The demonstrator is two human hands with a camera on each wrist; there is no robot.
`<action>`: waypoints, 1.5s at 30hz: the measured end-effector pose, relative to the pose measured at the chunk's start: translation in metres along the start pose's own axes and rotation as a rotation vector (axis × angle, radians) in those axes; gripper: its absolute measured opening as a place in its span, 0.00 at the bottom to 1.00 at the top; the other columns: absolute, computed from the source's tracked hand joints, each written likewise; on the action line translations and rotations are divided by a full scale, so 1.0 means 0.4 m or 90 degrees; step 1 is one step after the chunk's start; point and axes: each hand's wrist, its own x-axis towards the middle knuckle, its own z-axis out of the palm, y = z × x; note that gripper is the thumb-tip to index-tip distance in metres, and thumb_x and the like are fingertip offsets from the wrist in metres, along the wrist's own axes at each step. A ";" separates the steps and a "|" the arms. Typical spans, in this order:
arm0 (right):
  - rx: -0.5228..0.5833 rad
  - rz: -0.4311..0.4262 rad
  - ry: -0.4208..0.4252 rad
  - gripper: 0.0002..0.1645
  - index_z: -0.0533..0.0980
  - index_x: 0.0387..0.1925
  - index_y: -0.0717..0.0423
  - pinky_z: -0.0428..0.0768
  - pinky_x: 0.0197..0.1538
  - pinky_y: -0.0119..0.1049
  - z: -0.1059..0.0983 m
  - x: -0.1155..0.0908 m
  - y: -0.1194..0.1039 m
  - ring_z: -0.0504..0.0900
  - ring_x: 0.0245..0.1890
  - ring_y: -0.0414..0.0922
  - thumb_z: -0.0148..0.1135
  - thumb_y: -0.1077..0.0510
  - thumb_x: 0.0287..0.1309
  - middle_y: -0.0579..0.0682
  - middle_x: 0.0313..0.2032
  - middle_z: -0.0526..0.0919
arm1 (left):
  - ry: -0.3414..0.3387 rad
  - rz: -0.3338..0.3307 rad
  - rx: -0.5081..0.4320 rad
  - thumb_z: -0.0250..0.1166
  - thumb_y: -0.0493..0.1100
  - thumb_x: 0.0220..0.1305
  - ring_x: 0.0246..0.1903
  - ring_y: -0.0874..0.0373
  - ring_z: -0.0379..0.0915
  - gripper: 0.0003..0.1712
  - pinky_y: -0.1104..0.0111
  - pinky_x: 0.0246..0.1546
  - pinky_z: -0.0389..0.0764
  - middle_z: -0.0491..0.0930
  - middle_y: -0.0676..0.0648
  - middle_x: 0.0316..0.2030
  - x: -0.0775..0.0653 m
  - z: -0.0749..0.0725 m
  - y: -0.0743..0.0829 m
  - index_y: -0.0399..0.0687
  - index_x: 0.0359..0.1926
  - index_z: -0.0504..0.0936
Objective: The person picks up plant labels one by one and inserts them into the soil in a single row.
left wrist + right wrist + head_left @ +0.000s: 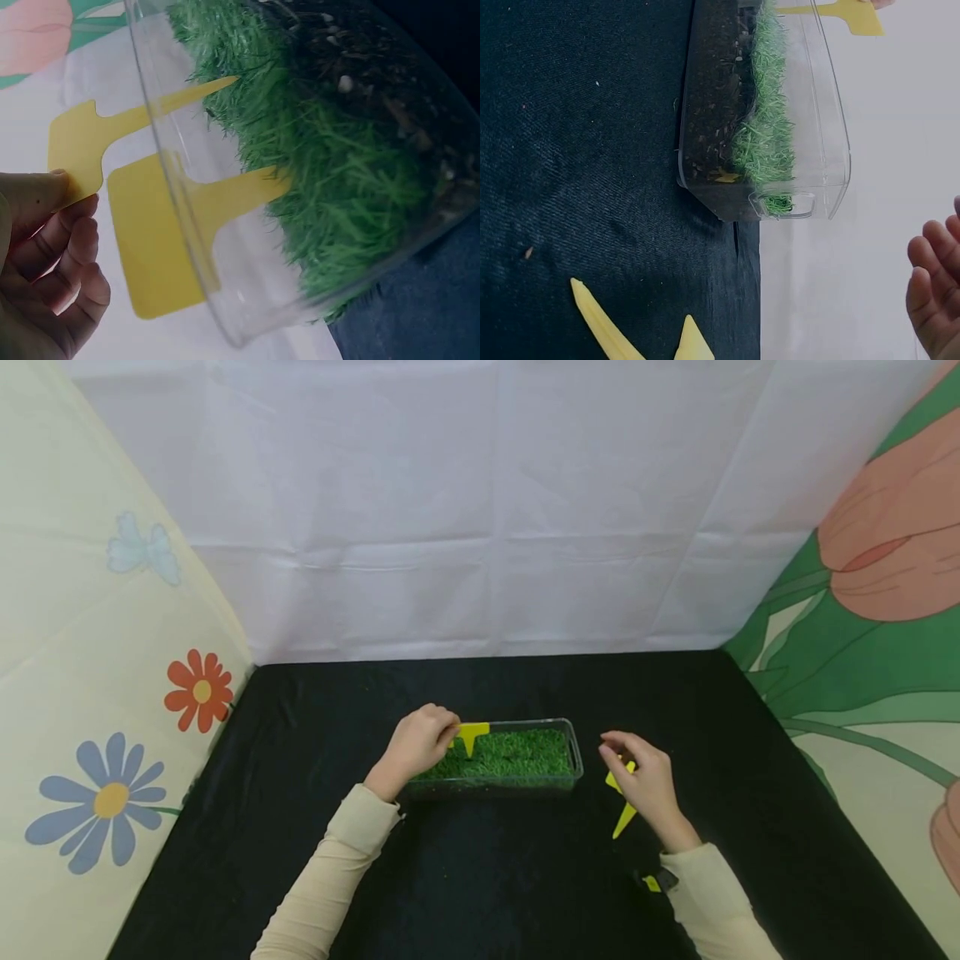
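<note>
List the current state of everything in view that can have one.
Left hand: pinching
Held yellow T-shaped plant label: point down at the grass; insertion unclear
Neighbouring yellow plant label: standing, point in the grass
Right hand: holding nothing, relaxed
Loose yellow plant label: on the black cloth, partly hidden
Clear planter box: upright, uncovered, holding soil and grass
White backdrop: creased

In the head view, the right hand (651,781) hides part of a yellow marker (625,820).
</note>
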 end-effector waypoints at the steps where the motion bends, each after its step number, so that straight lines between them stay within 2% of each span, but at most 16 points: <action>1: -0.004 0.003 -0.002 0.13 0.78 0.33 0.67 0.73 0.23 0.29 0.000 0.000 0.001 0.74 0.23 0.36 0.64 0.77 0.39 0.54 0.26 0.80 | -0.001 -0.002 0.000 0.62 0.35 0.58 0.26 0.59 0.70 0.03 0.70 0.28 0.73 0.78 0.49 0.26 -0.001 0.001 0.000 0.44 0.32 0.82; 10: -0.014 0.013 -0.009 0.13 0.78 0.33 0.66 0.73 0.24 0.30 -0.002 -0.002 0.002 0.74 0.24 0.36 0.64 0.75 0.41 0.54 0.27 0.81 | 0.007 0.007 -0.004 0.62 0.34 0.58 0.23 0.59 0.67 0.03 0.70 0.26 0.70 0.77 0.50 0.24 -0.006 0.015 -0.004 0.43 0.30 0.82; 16: -0.013 0.021 -0.010 0.12 0.78 0.33 0.66 0.73 0.25 0.26 -0.002 -0.003 -0.004 0.74 0.25 0.34 0.64 0.75 0.41 0.54 0.27 0.81 | 0.016 0.016 0.001 0.62 0.34 0.58 0.23 0.59 0.66 0.04 0.71 0.26 0.69 0.77 0.50 0.23 -0.009 0.029 -0.008 0.43 0.29 0.83; 27: -0.012 0.023 -0.015 0.12 0.78 0.33 0.67 0.73 0.25 0.28 0.000 -0.007 0.000 0.74 0.24 0.35 0.64 0.75 0.42 0.54 0.27 0.81 | -0.005 -0.007 0.005 0.64 0.37 0.57 0.27 0.58 0.68 0.03 0.70 0.28 0.72 0.77 0.50 0.28 -0.013 0.038 -0.011 0.42 0.30 0.82; 45: -0.020 0.032 -0.021 0.12 0.79 0.33 0.65 0.74 0.24 0.31 0.004 -0.012 -0.005 0.74 0.24 0.36 0.65 0.75 0.42 0.53 0.27 0.81 | -0.020 -0.012 -0.002 0.65 0.38 0.56 0.27 0.59 0.68 0.03 0.71 0.27 0.72 0.75 0.51 0.26 -0.013 0.055 -0.017 0.44 0.27 0.81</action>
